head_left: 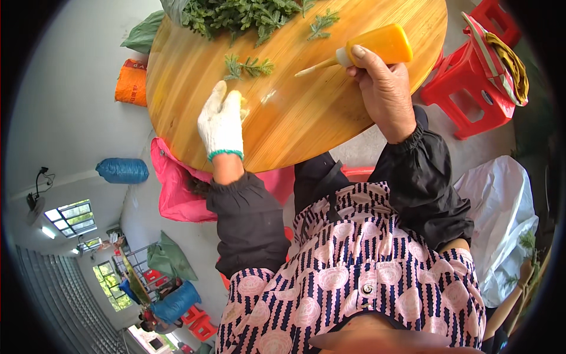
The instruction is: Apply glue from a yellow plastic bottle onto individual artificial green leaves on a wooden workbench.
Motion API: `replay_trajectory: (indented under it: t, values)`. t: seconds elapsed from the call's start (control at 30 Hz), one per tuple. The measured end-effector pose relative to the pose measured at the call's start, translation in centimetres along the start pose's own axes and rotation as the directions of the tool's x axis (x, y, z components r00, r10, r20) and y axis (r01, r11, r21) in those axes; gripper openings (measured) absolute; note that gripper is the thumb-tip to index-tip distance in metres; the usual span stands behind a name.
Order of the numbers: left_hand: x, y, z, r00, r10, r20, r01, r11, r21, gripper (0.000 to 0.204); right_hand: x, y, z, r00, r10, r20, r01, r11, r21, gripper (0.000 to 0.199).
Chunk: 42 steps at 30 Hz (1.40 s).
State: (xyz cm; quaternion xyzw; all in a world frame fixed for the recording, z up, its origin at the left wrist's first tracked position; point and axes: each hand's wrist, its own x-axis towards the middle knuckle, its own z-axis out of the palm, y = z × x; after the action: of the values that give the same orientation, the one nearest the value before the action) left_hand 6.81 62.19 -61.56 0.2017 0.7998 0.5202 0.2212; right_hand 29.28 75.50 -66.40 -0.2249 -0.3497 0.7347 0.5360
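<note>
My right hand (384,94), bare, is wrapped round a yellow squeeze bottle (386,45) with a white collar and a long thin nozzle. The bottle tilts so that its nozzle points left and down over the round wooden table (318,127). My left hand (221,124) wears a white knit glove with a green cuff edge. Its fingers are apart, with nothing seen between them. Just beyond its fingertips lies a small green sprig (250,67), apparently on the tabletop. Another loose sprig (322,25) rests farther back, left of the bottle.
A heap of green sprigs (239,16) covers the table's far edge. Red stools (469,88) stand at the right, cloth on one. A pink bag (177,189) lies below the table's left edge, a white sack (501,200) at right. Another person's hand (526,271) is at lower right near greenery.
</note>
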Motion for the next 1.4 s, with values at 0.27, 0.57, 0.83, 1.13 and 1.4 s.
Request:
replay_trajectory:
  t: [0.27, 0.57, 0.83, 1.13, 1.4]
  values:
    - [5.5, -2.5, 0.0, 0.878, 0.472, -0.072, -0.430, 0.847, 0.312, 0.075, -0.3, 0.7, 0.5, 0.998, 0.036, 0.046, -0.038, 0.999, 0.034, 0.024]
    - [1.8, -3.0, 0.2, 0.978, 0.199, -0.064, -0.197, 0.980, 0.026, 0.061, 0.1, 0.8, -0.8, 0.999, -0.022, 0.050, 0.020, 0.999, 0.041, 0.026]
    - [-1.7, -2.4, -2.0, 0.917, 0.376, -0.135, -0.305, 0.877, 0.372, 0.053, 0.1, 1.1, -1.1, 0.999, -0.007, 0.042, 0.006, 1.000, 0.016, 0.030]
    - [1.1, -4.2, -4.6, 0.720, 0.692, -0.060, -0.388, 0.472, 0.792, 0.053, 0.1, 1.5, -1.9, 0.998, -0.049, 0.050, 0.046, 0.997, 0.057, 0.028]
    - [-0.8, -4.5, -2.1, 0.974, 0.224, 0.018, -0.222, 0.950, 0.218, 0.063, 0.0, 1.3, -2.2, 0.998, -0.030, 0.059, 0.028, 0.999, 0.047, 0.029]
